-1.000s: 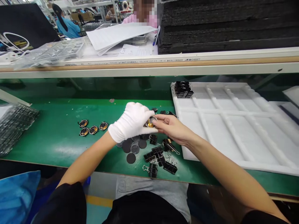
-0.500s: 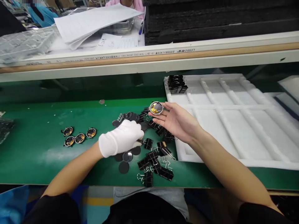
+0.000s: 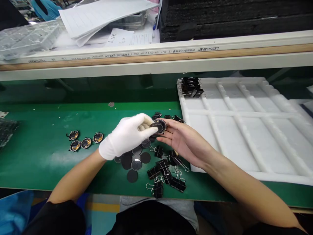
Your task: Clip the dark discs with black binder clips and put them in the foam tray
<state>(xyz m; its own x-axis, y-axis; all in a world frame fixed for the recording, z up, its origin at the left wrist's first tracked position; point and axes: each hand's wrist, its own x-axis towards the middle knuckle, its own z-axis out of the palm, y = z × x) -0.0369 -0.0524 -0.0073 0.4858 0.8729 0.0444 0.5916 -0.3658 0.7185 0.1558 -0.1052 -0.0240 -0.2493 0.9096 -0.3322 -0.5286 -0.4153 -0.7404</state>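
Note:
My left hand (image 3: 132, 133), in a white glove, pinches a dark round disc (image 3: 157, 125) against the round metal-rimmed piece (image 3: 163, 125). That piece rests on the fingers of my bare right hand (image 3: 181, 138), palm up. Below my hands lie dark and clear discs (image 3: 132, 175) on the green table. Black binder clips (image 3: 178, 184) are heaped beside them, with more clips partly hidden behind my right hand. Over on the left sit several rimmed round pieces with amber insides (image 3: 86, 142).
A white divided foam tray (image 3: 249, 114) fills the right side, with black binder clips (image 3: 191, 87) in its back left corner. A pale ledge (image 3: 146, 68) crosses behind the table, bearing papers (image 3: 102, 16), clear plastic trays (image 3: 29, 37) and black foam slabs (image 3: 234, 19).
My left hand has risen from the discs to the rimmed piece, bringing a dark disc over it. The piece is now tilted and lower in my right hand. The view has shifted slightly.

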